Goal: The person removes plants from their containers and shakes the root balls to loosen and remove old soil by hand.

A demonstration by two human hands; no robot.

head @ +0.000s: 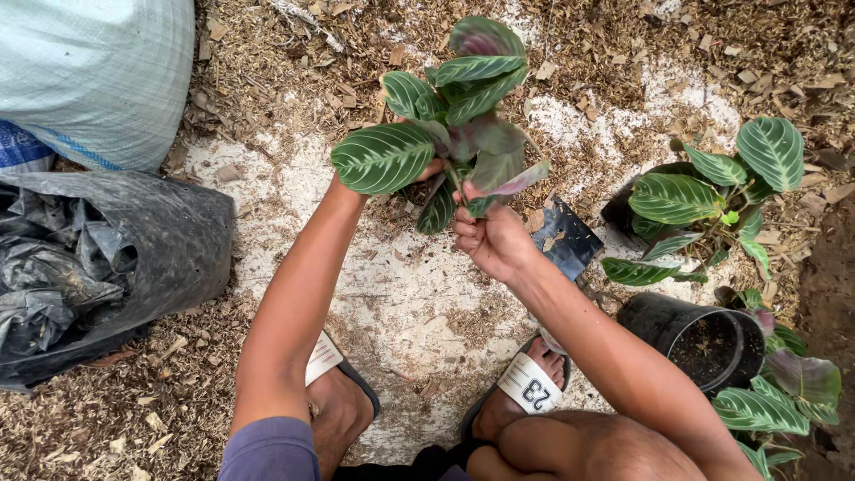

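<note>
A black bag point(107, 267) lies well left of the left hand point(429, 169). A striped-leaf plant point(450, 116) is held up between both hands. Its stems are pinched by the right hand point(490, 239); the left hand, mostly hidden beneath leaves, cannot be judged.

Green, pale-striped leaves point(383, 158) with purple undersides; black pot point(695, 338); black bag point(169, 240).
</note>
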